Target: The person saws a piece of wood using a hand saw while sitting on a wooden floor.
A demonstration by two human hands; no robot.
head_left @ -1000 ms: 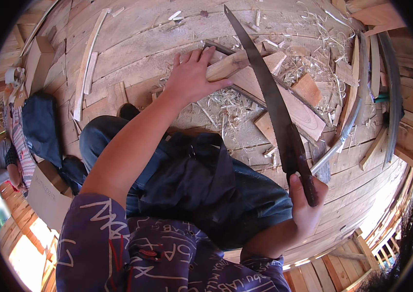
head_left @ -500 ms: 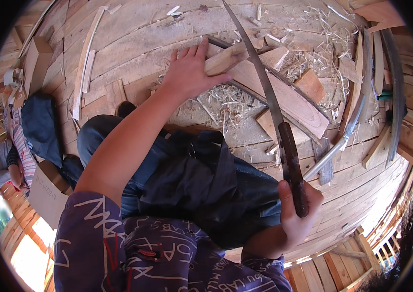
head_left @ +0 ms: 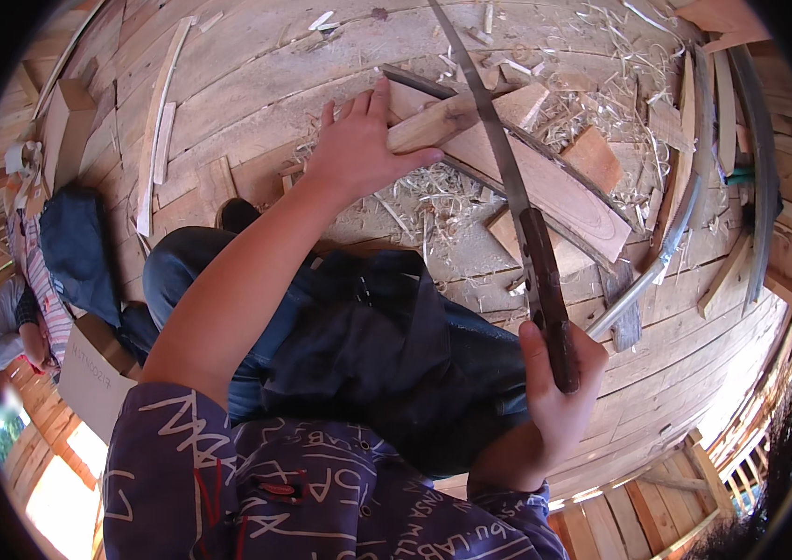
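My left hand (head_left: pixel 356 149) grips the near end of a short pale wooden stick (head_left: pixel 433 121) and holds it down on a flat wooden block (head_left: pixel 545 187) lying on the plank floor. My right hand (head_left: pixel 554 392) is closed around the dark wooden handle of a long machete (head_left: pixel 498 163). Its blade runs up and away from me and crosses the stick near its far end. Pale wood shavings (head_left: pixel 414 187) lie scattered around the block. My legs in dark trousers (head_left: pixel 368 345) are folded in front of me.
Offcuts and slats (head_left: pixel 158 140) lie on the floor to the left, and more blocks (head_left: pixel 592 159) and long strips (head_left: pixel 722 93) to the right. A curved metal bar (head_left: pixel 657 266) rests right of the block. A seated person (head_left: pixel 22 308) is at the far left.
The machete has swung closer over the stick, its blade now crossing the stick's far end. My left hand stays clamped on the stick.
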